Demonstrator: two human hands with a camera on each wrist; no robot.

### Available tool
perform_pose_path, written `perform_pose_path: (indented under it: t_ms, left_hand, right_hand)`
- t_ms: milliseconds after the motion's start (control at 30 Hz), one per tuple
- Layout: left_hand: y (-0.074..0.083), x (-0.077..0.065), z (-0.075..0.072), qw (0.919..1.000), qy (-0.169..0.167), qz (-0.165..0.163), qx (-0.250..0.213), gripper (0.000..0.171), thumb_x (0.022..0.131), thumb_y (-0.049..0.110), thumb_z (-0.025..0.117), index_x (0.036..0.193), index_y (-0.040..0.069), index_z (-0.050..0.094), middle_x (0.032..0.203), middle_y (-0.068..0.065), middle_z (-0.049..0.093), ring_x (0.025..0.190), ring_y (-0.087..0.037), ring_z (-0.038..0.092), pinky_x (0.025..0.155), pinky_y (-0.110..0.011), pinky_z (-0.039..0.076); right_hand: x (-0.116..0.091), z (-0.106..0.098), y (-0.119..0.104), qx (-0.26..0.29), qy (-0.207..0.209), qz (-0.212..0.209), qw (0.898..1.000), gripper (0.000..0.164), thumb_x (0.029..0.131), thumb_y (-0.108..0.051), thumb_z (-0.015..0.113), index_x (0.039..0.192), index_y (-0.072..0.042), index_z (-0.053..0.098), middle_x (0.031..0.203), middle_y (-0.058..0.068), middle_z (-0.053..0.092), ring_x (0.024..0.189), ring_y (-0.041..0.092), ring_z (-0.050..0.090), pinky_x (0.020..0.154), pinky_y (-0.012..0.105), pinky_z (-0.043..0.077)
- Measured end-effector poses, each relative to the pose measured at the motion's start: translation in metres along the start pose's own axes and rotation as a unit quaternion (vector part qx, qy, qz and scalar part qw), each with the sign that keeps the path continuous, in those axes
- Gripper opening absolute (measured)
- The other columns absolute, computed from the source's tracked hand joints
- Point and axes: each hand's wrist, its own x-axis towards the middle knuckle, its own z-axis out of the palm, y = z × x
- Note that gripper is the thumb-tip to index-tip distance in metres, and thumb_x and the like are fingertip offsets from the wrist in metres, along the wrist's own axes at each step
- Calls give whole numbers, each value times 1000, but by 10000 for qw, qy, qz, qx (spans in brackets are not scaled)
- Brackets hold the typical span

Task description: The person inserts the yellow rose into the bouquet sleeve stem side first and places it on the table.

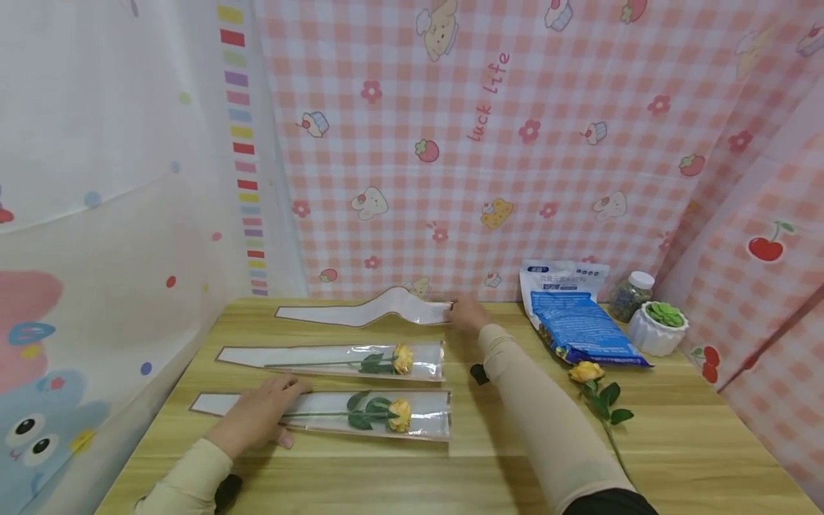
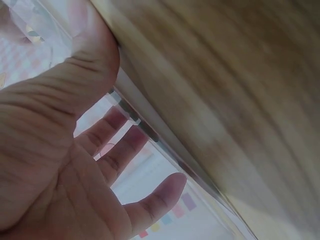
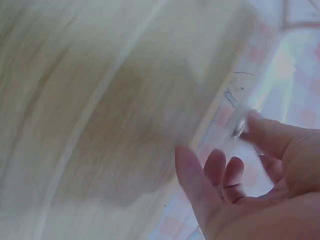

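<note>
two big cloths are hanging around one wooden table (image 1: 476, 458). the pink checked cloth (image 1: 399, 172) is covering the back, and the white cloth (image 1: 129, 129) is covering the left side. three long flower sleeves are lying across the table, one behind another. the far sleeve (image 1: 328, 315) is bending up into a hump near its middle. the middle sleeve (image 1: 244, 355) and the near sleeve (image 1: 428, 427) are lying flat, and each is holding one yellow rose, with the bloom pointing right. a blue and white bag (image 1: 582, 322) is lying at the back on the right. one loose yellow rose (image 1: 597, 403) is lying in front of the bag. the left hand (image 1: 260, 411) is resting on the near sleeve, close to its thin left end; its fingers are spreading apart, bending just a little, and only touching. the right hand (image 1: 468, 315) is pinching the right end of the far sleeve with its thumb and a finger, while its other fingers are curling loosely. a white pot (image 1: 655, 335) is holding a green succulent (image 1: 666, 313) beside the bag. a clear jar (image 1: 627, 297) with a white lid is standing just behind the pot.
</note>
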Motion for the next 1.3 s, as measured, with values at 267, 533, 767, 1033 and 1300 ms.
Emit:
perform_pose_path:
  t_ms: [267, 533, 767, 1033, 1300]
  left_hand:
    - [-1, -2, 0, 10000, -56, 40, -33, 83, 60, 37, 85, 134, 9, 60, 129, -14, 56, 120, -41, 55, 80, -64, 52]
    - [-1, -3, 3, 9999, 17, 87, -56, 81, 61, 38, 84, 133, 9, 60, 127, -12, 57, 118, -38, 56, 76, -61, 52]
    - [-1, -4, 1, 9998, 24, 140, -99, 81, 62, 38, 84, 133, 8, 60, 127, -13, 56, 117, -39, 56, 75, -61, 52]
    - [1, -6, 0, 10000, 18, 43, -54, 80, 62, 36, 84, 133, 9, 60, 128, -14, 56, 119, -39, 55, 77, -64, 51]
    - [3, -7, -1, 9999, -10, -25, -144, 79, 63, 34, 84, 133, 9, 59, 130, -13, 55, 120, -40, 55, 78, -69, 50]
  right_hand:
    - [-8, -6, -2, 2201, 170, 569, 9737, 13, 94, 9, 55, 89, -2, 57, 95, 6, 54, 79, 16, 49, 74, 32, 47]
    - [-14, -8, -5, 2759, 183, 540, 9595, 48, 91, 15, 58, 132, 3, 37, 114, 18, 48, 84, 20, 50, 74, 32, 51]
    - [-18, -4, -4, 2775, 230, -8, 9605, 75, 89, 14, 65, 147, -1, 19, 102, 20, 51, 70, 18, 54, 62, 30, 55]
    - [-24, 7, -8, 1976, 218, -936, 9756, 54, 94, 6, 66, 137, -2, 35, 83, 12, 50, 58, 18, 58, 57, 36, 59]
    - [-26, 7, -8, 1380, 558, -1313, 9801, 38, 95, 2, 67, 129, -1, 50, 80, 11, 54, 64, 21, 59, 56, 37, 58]
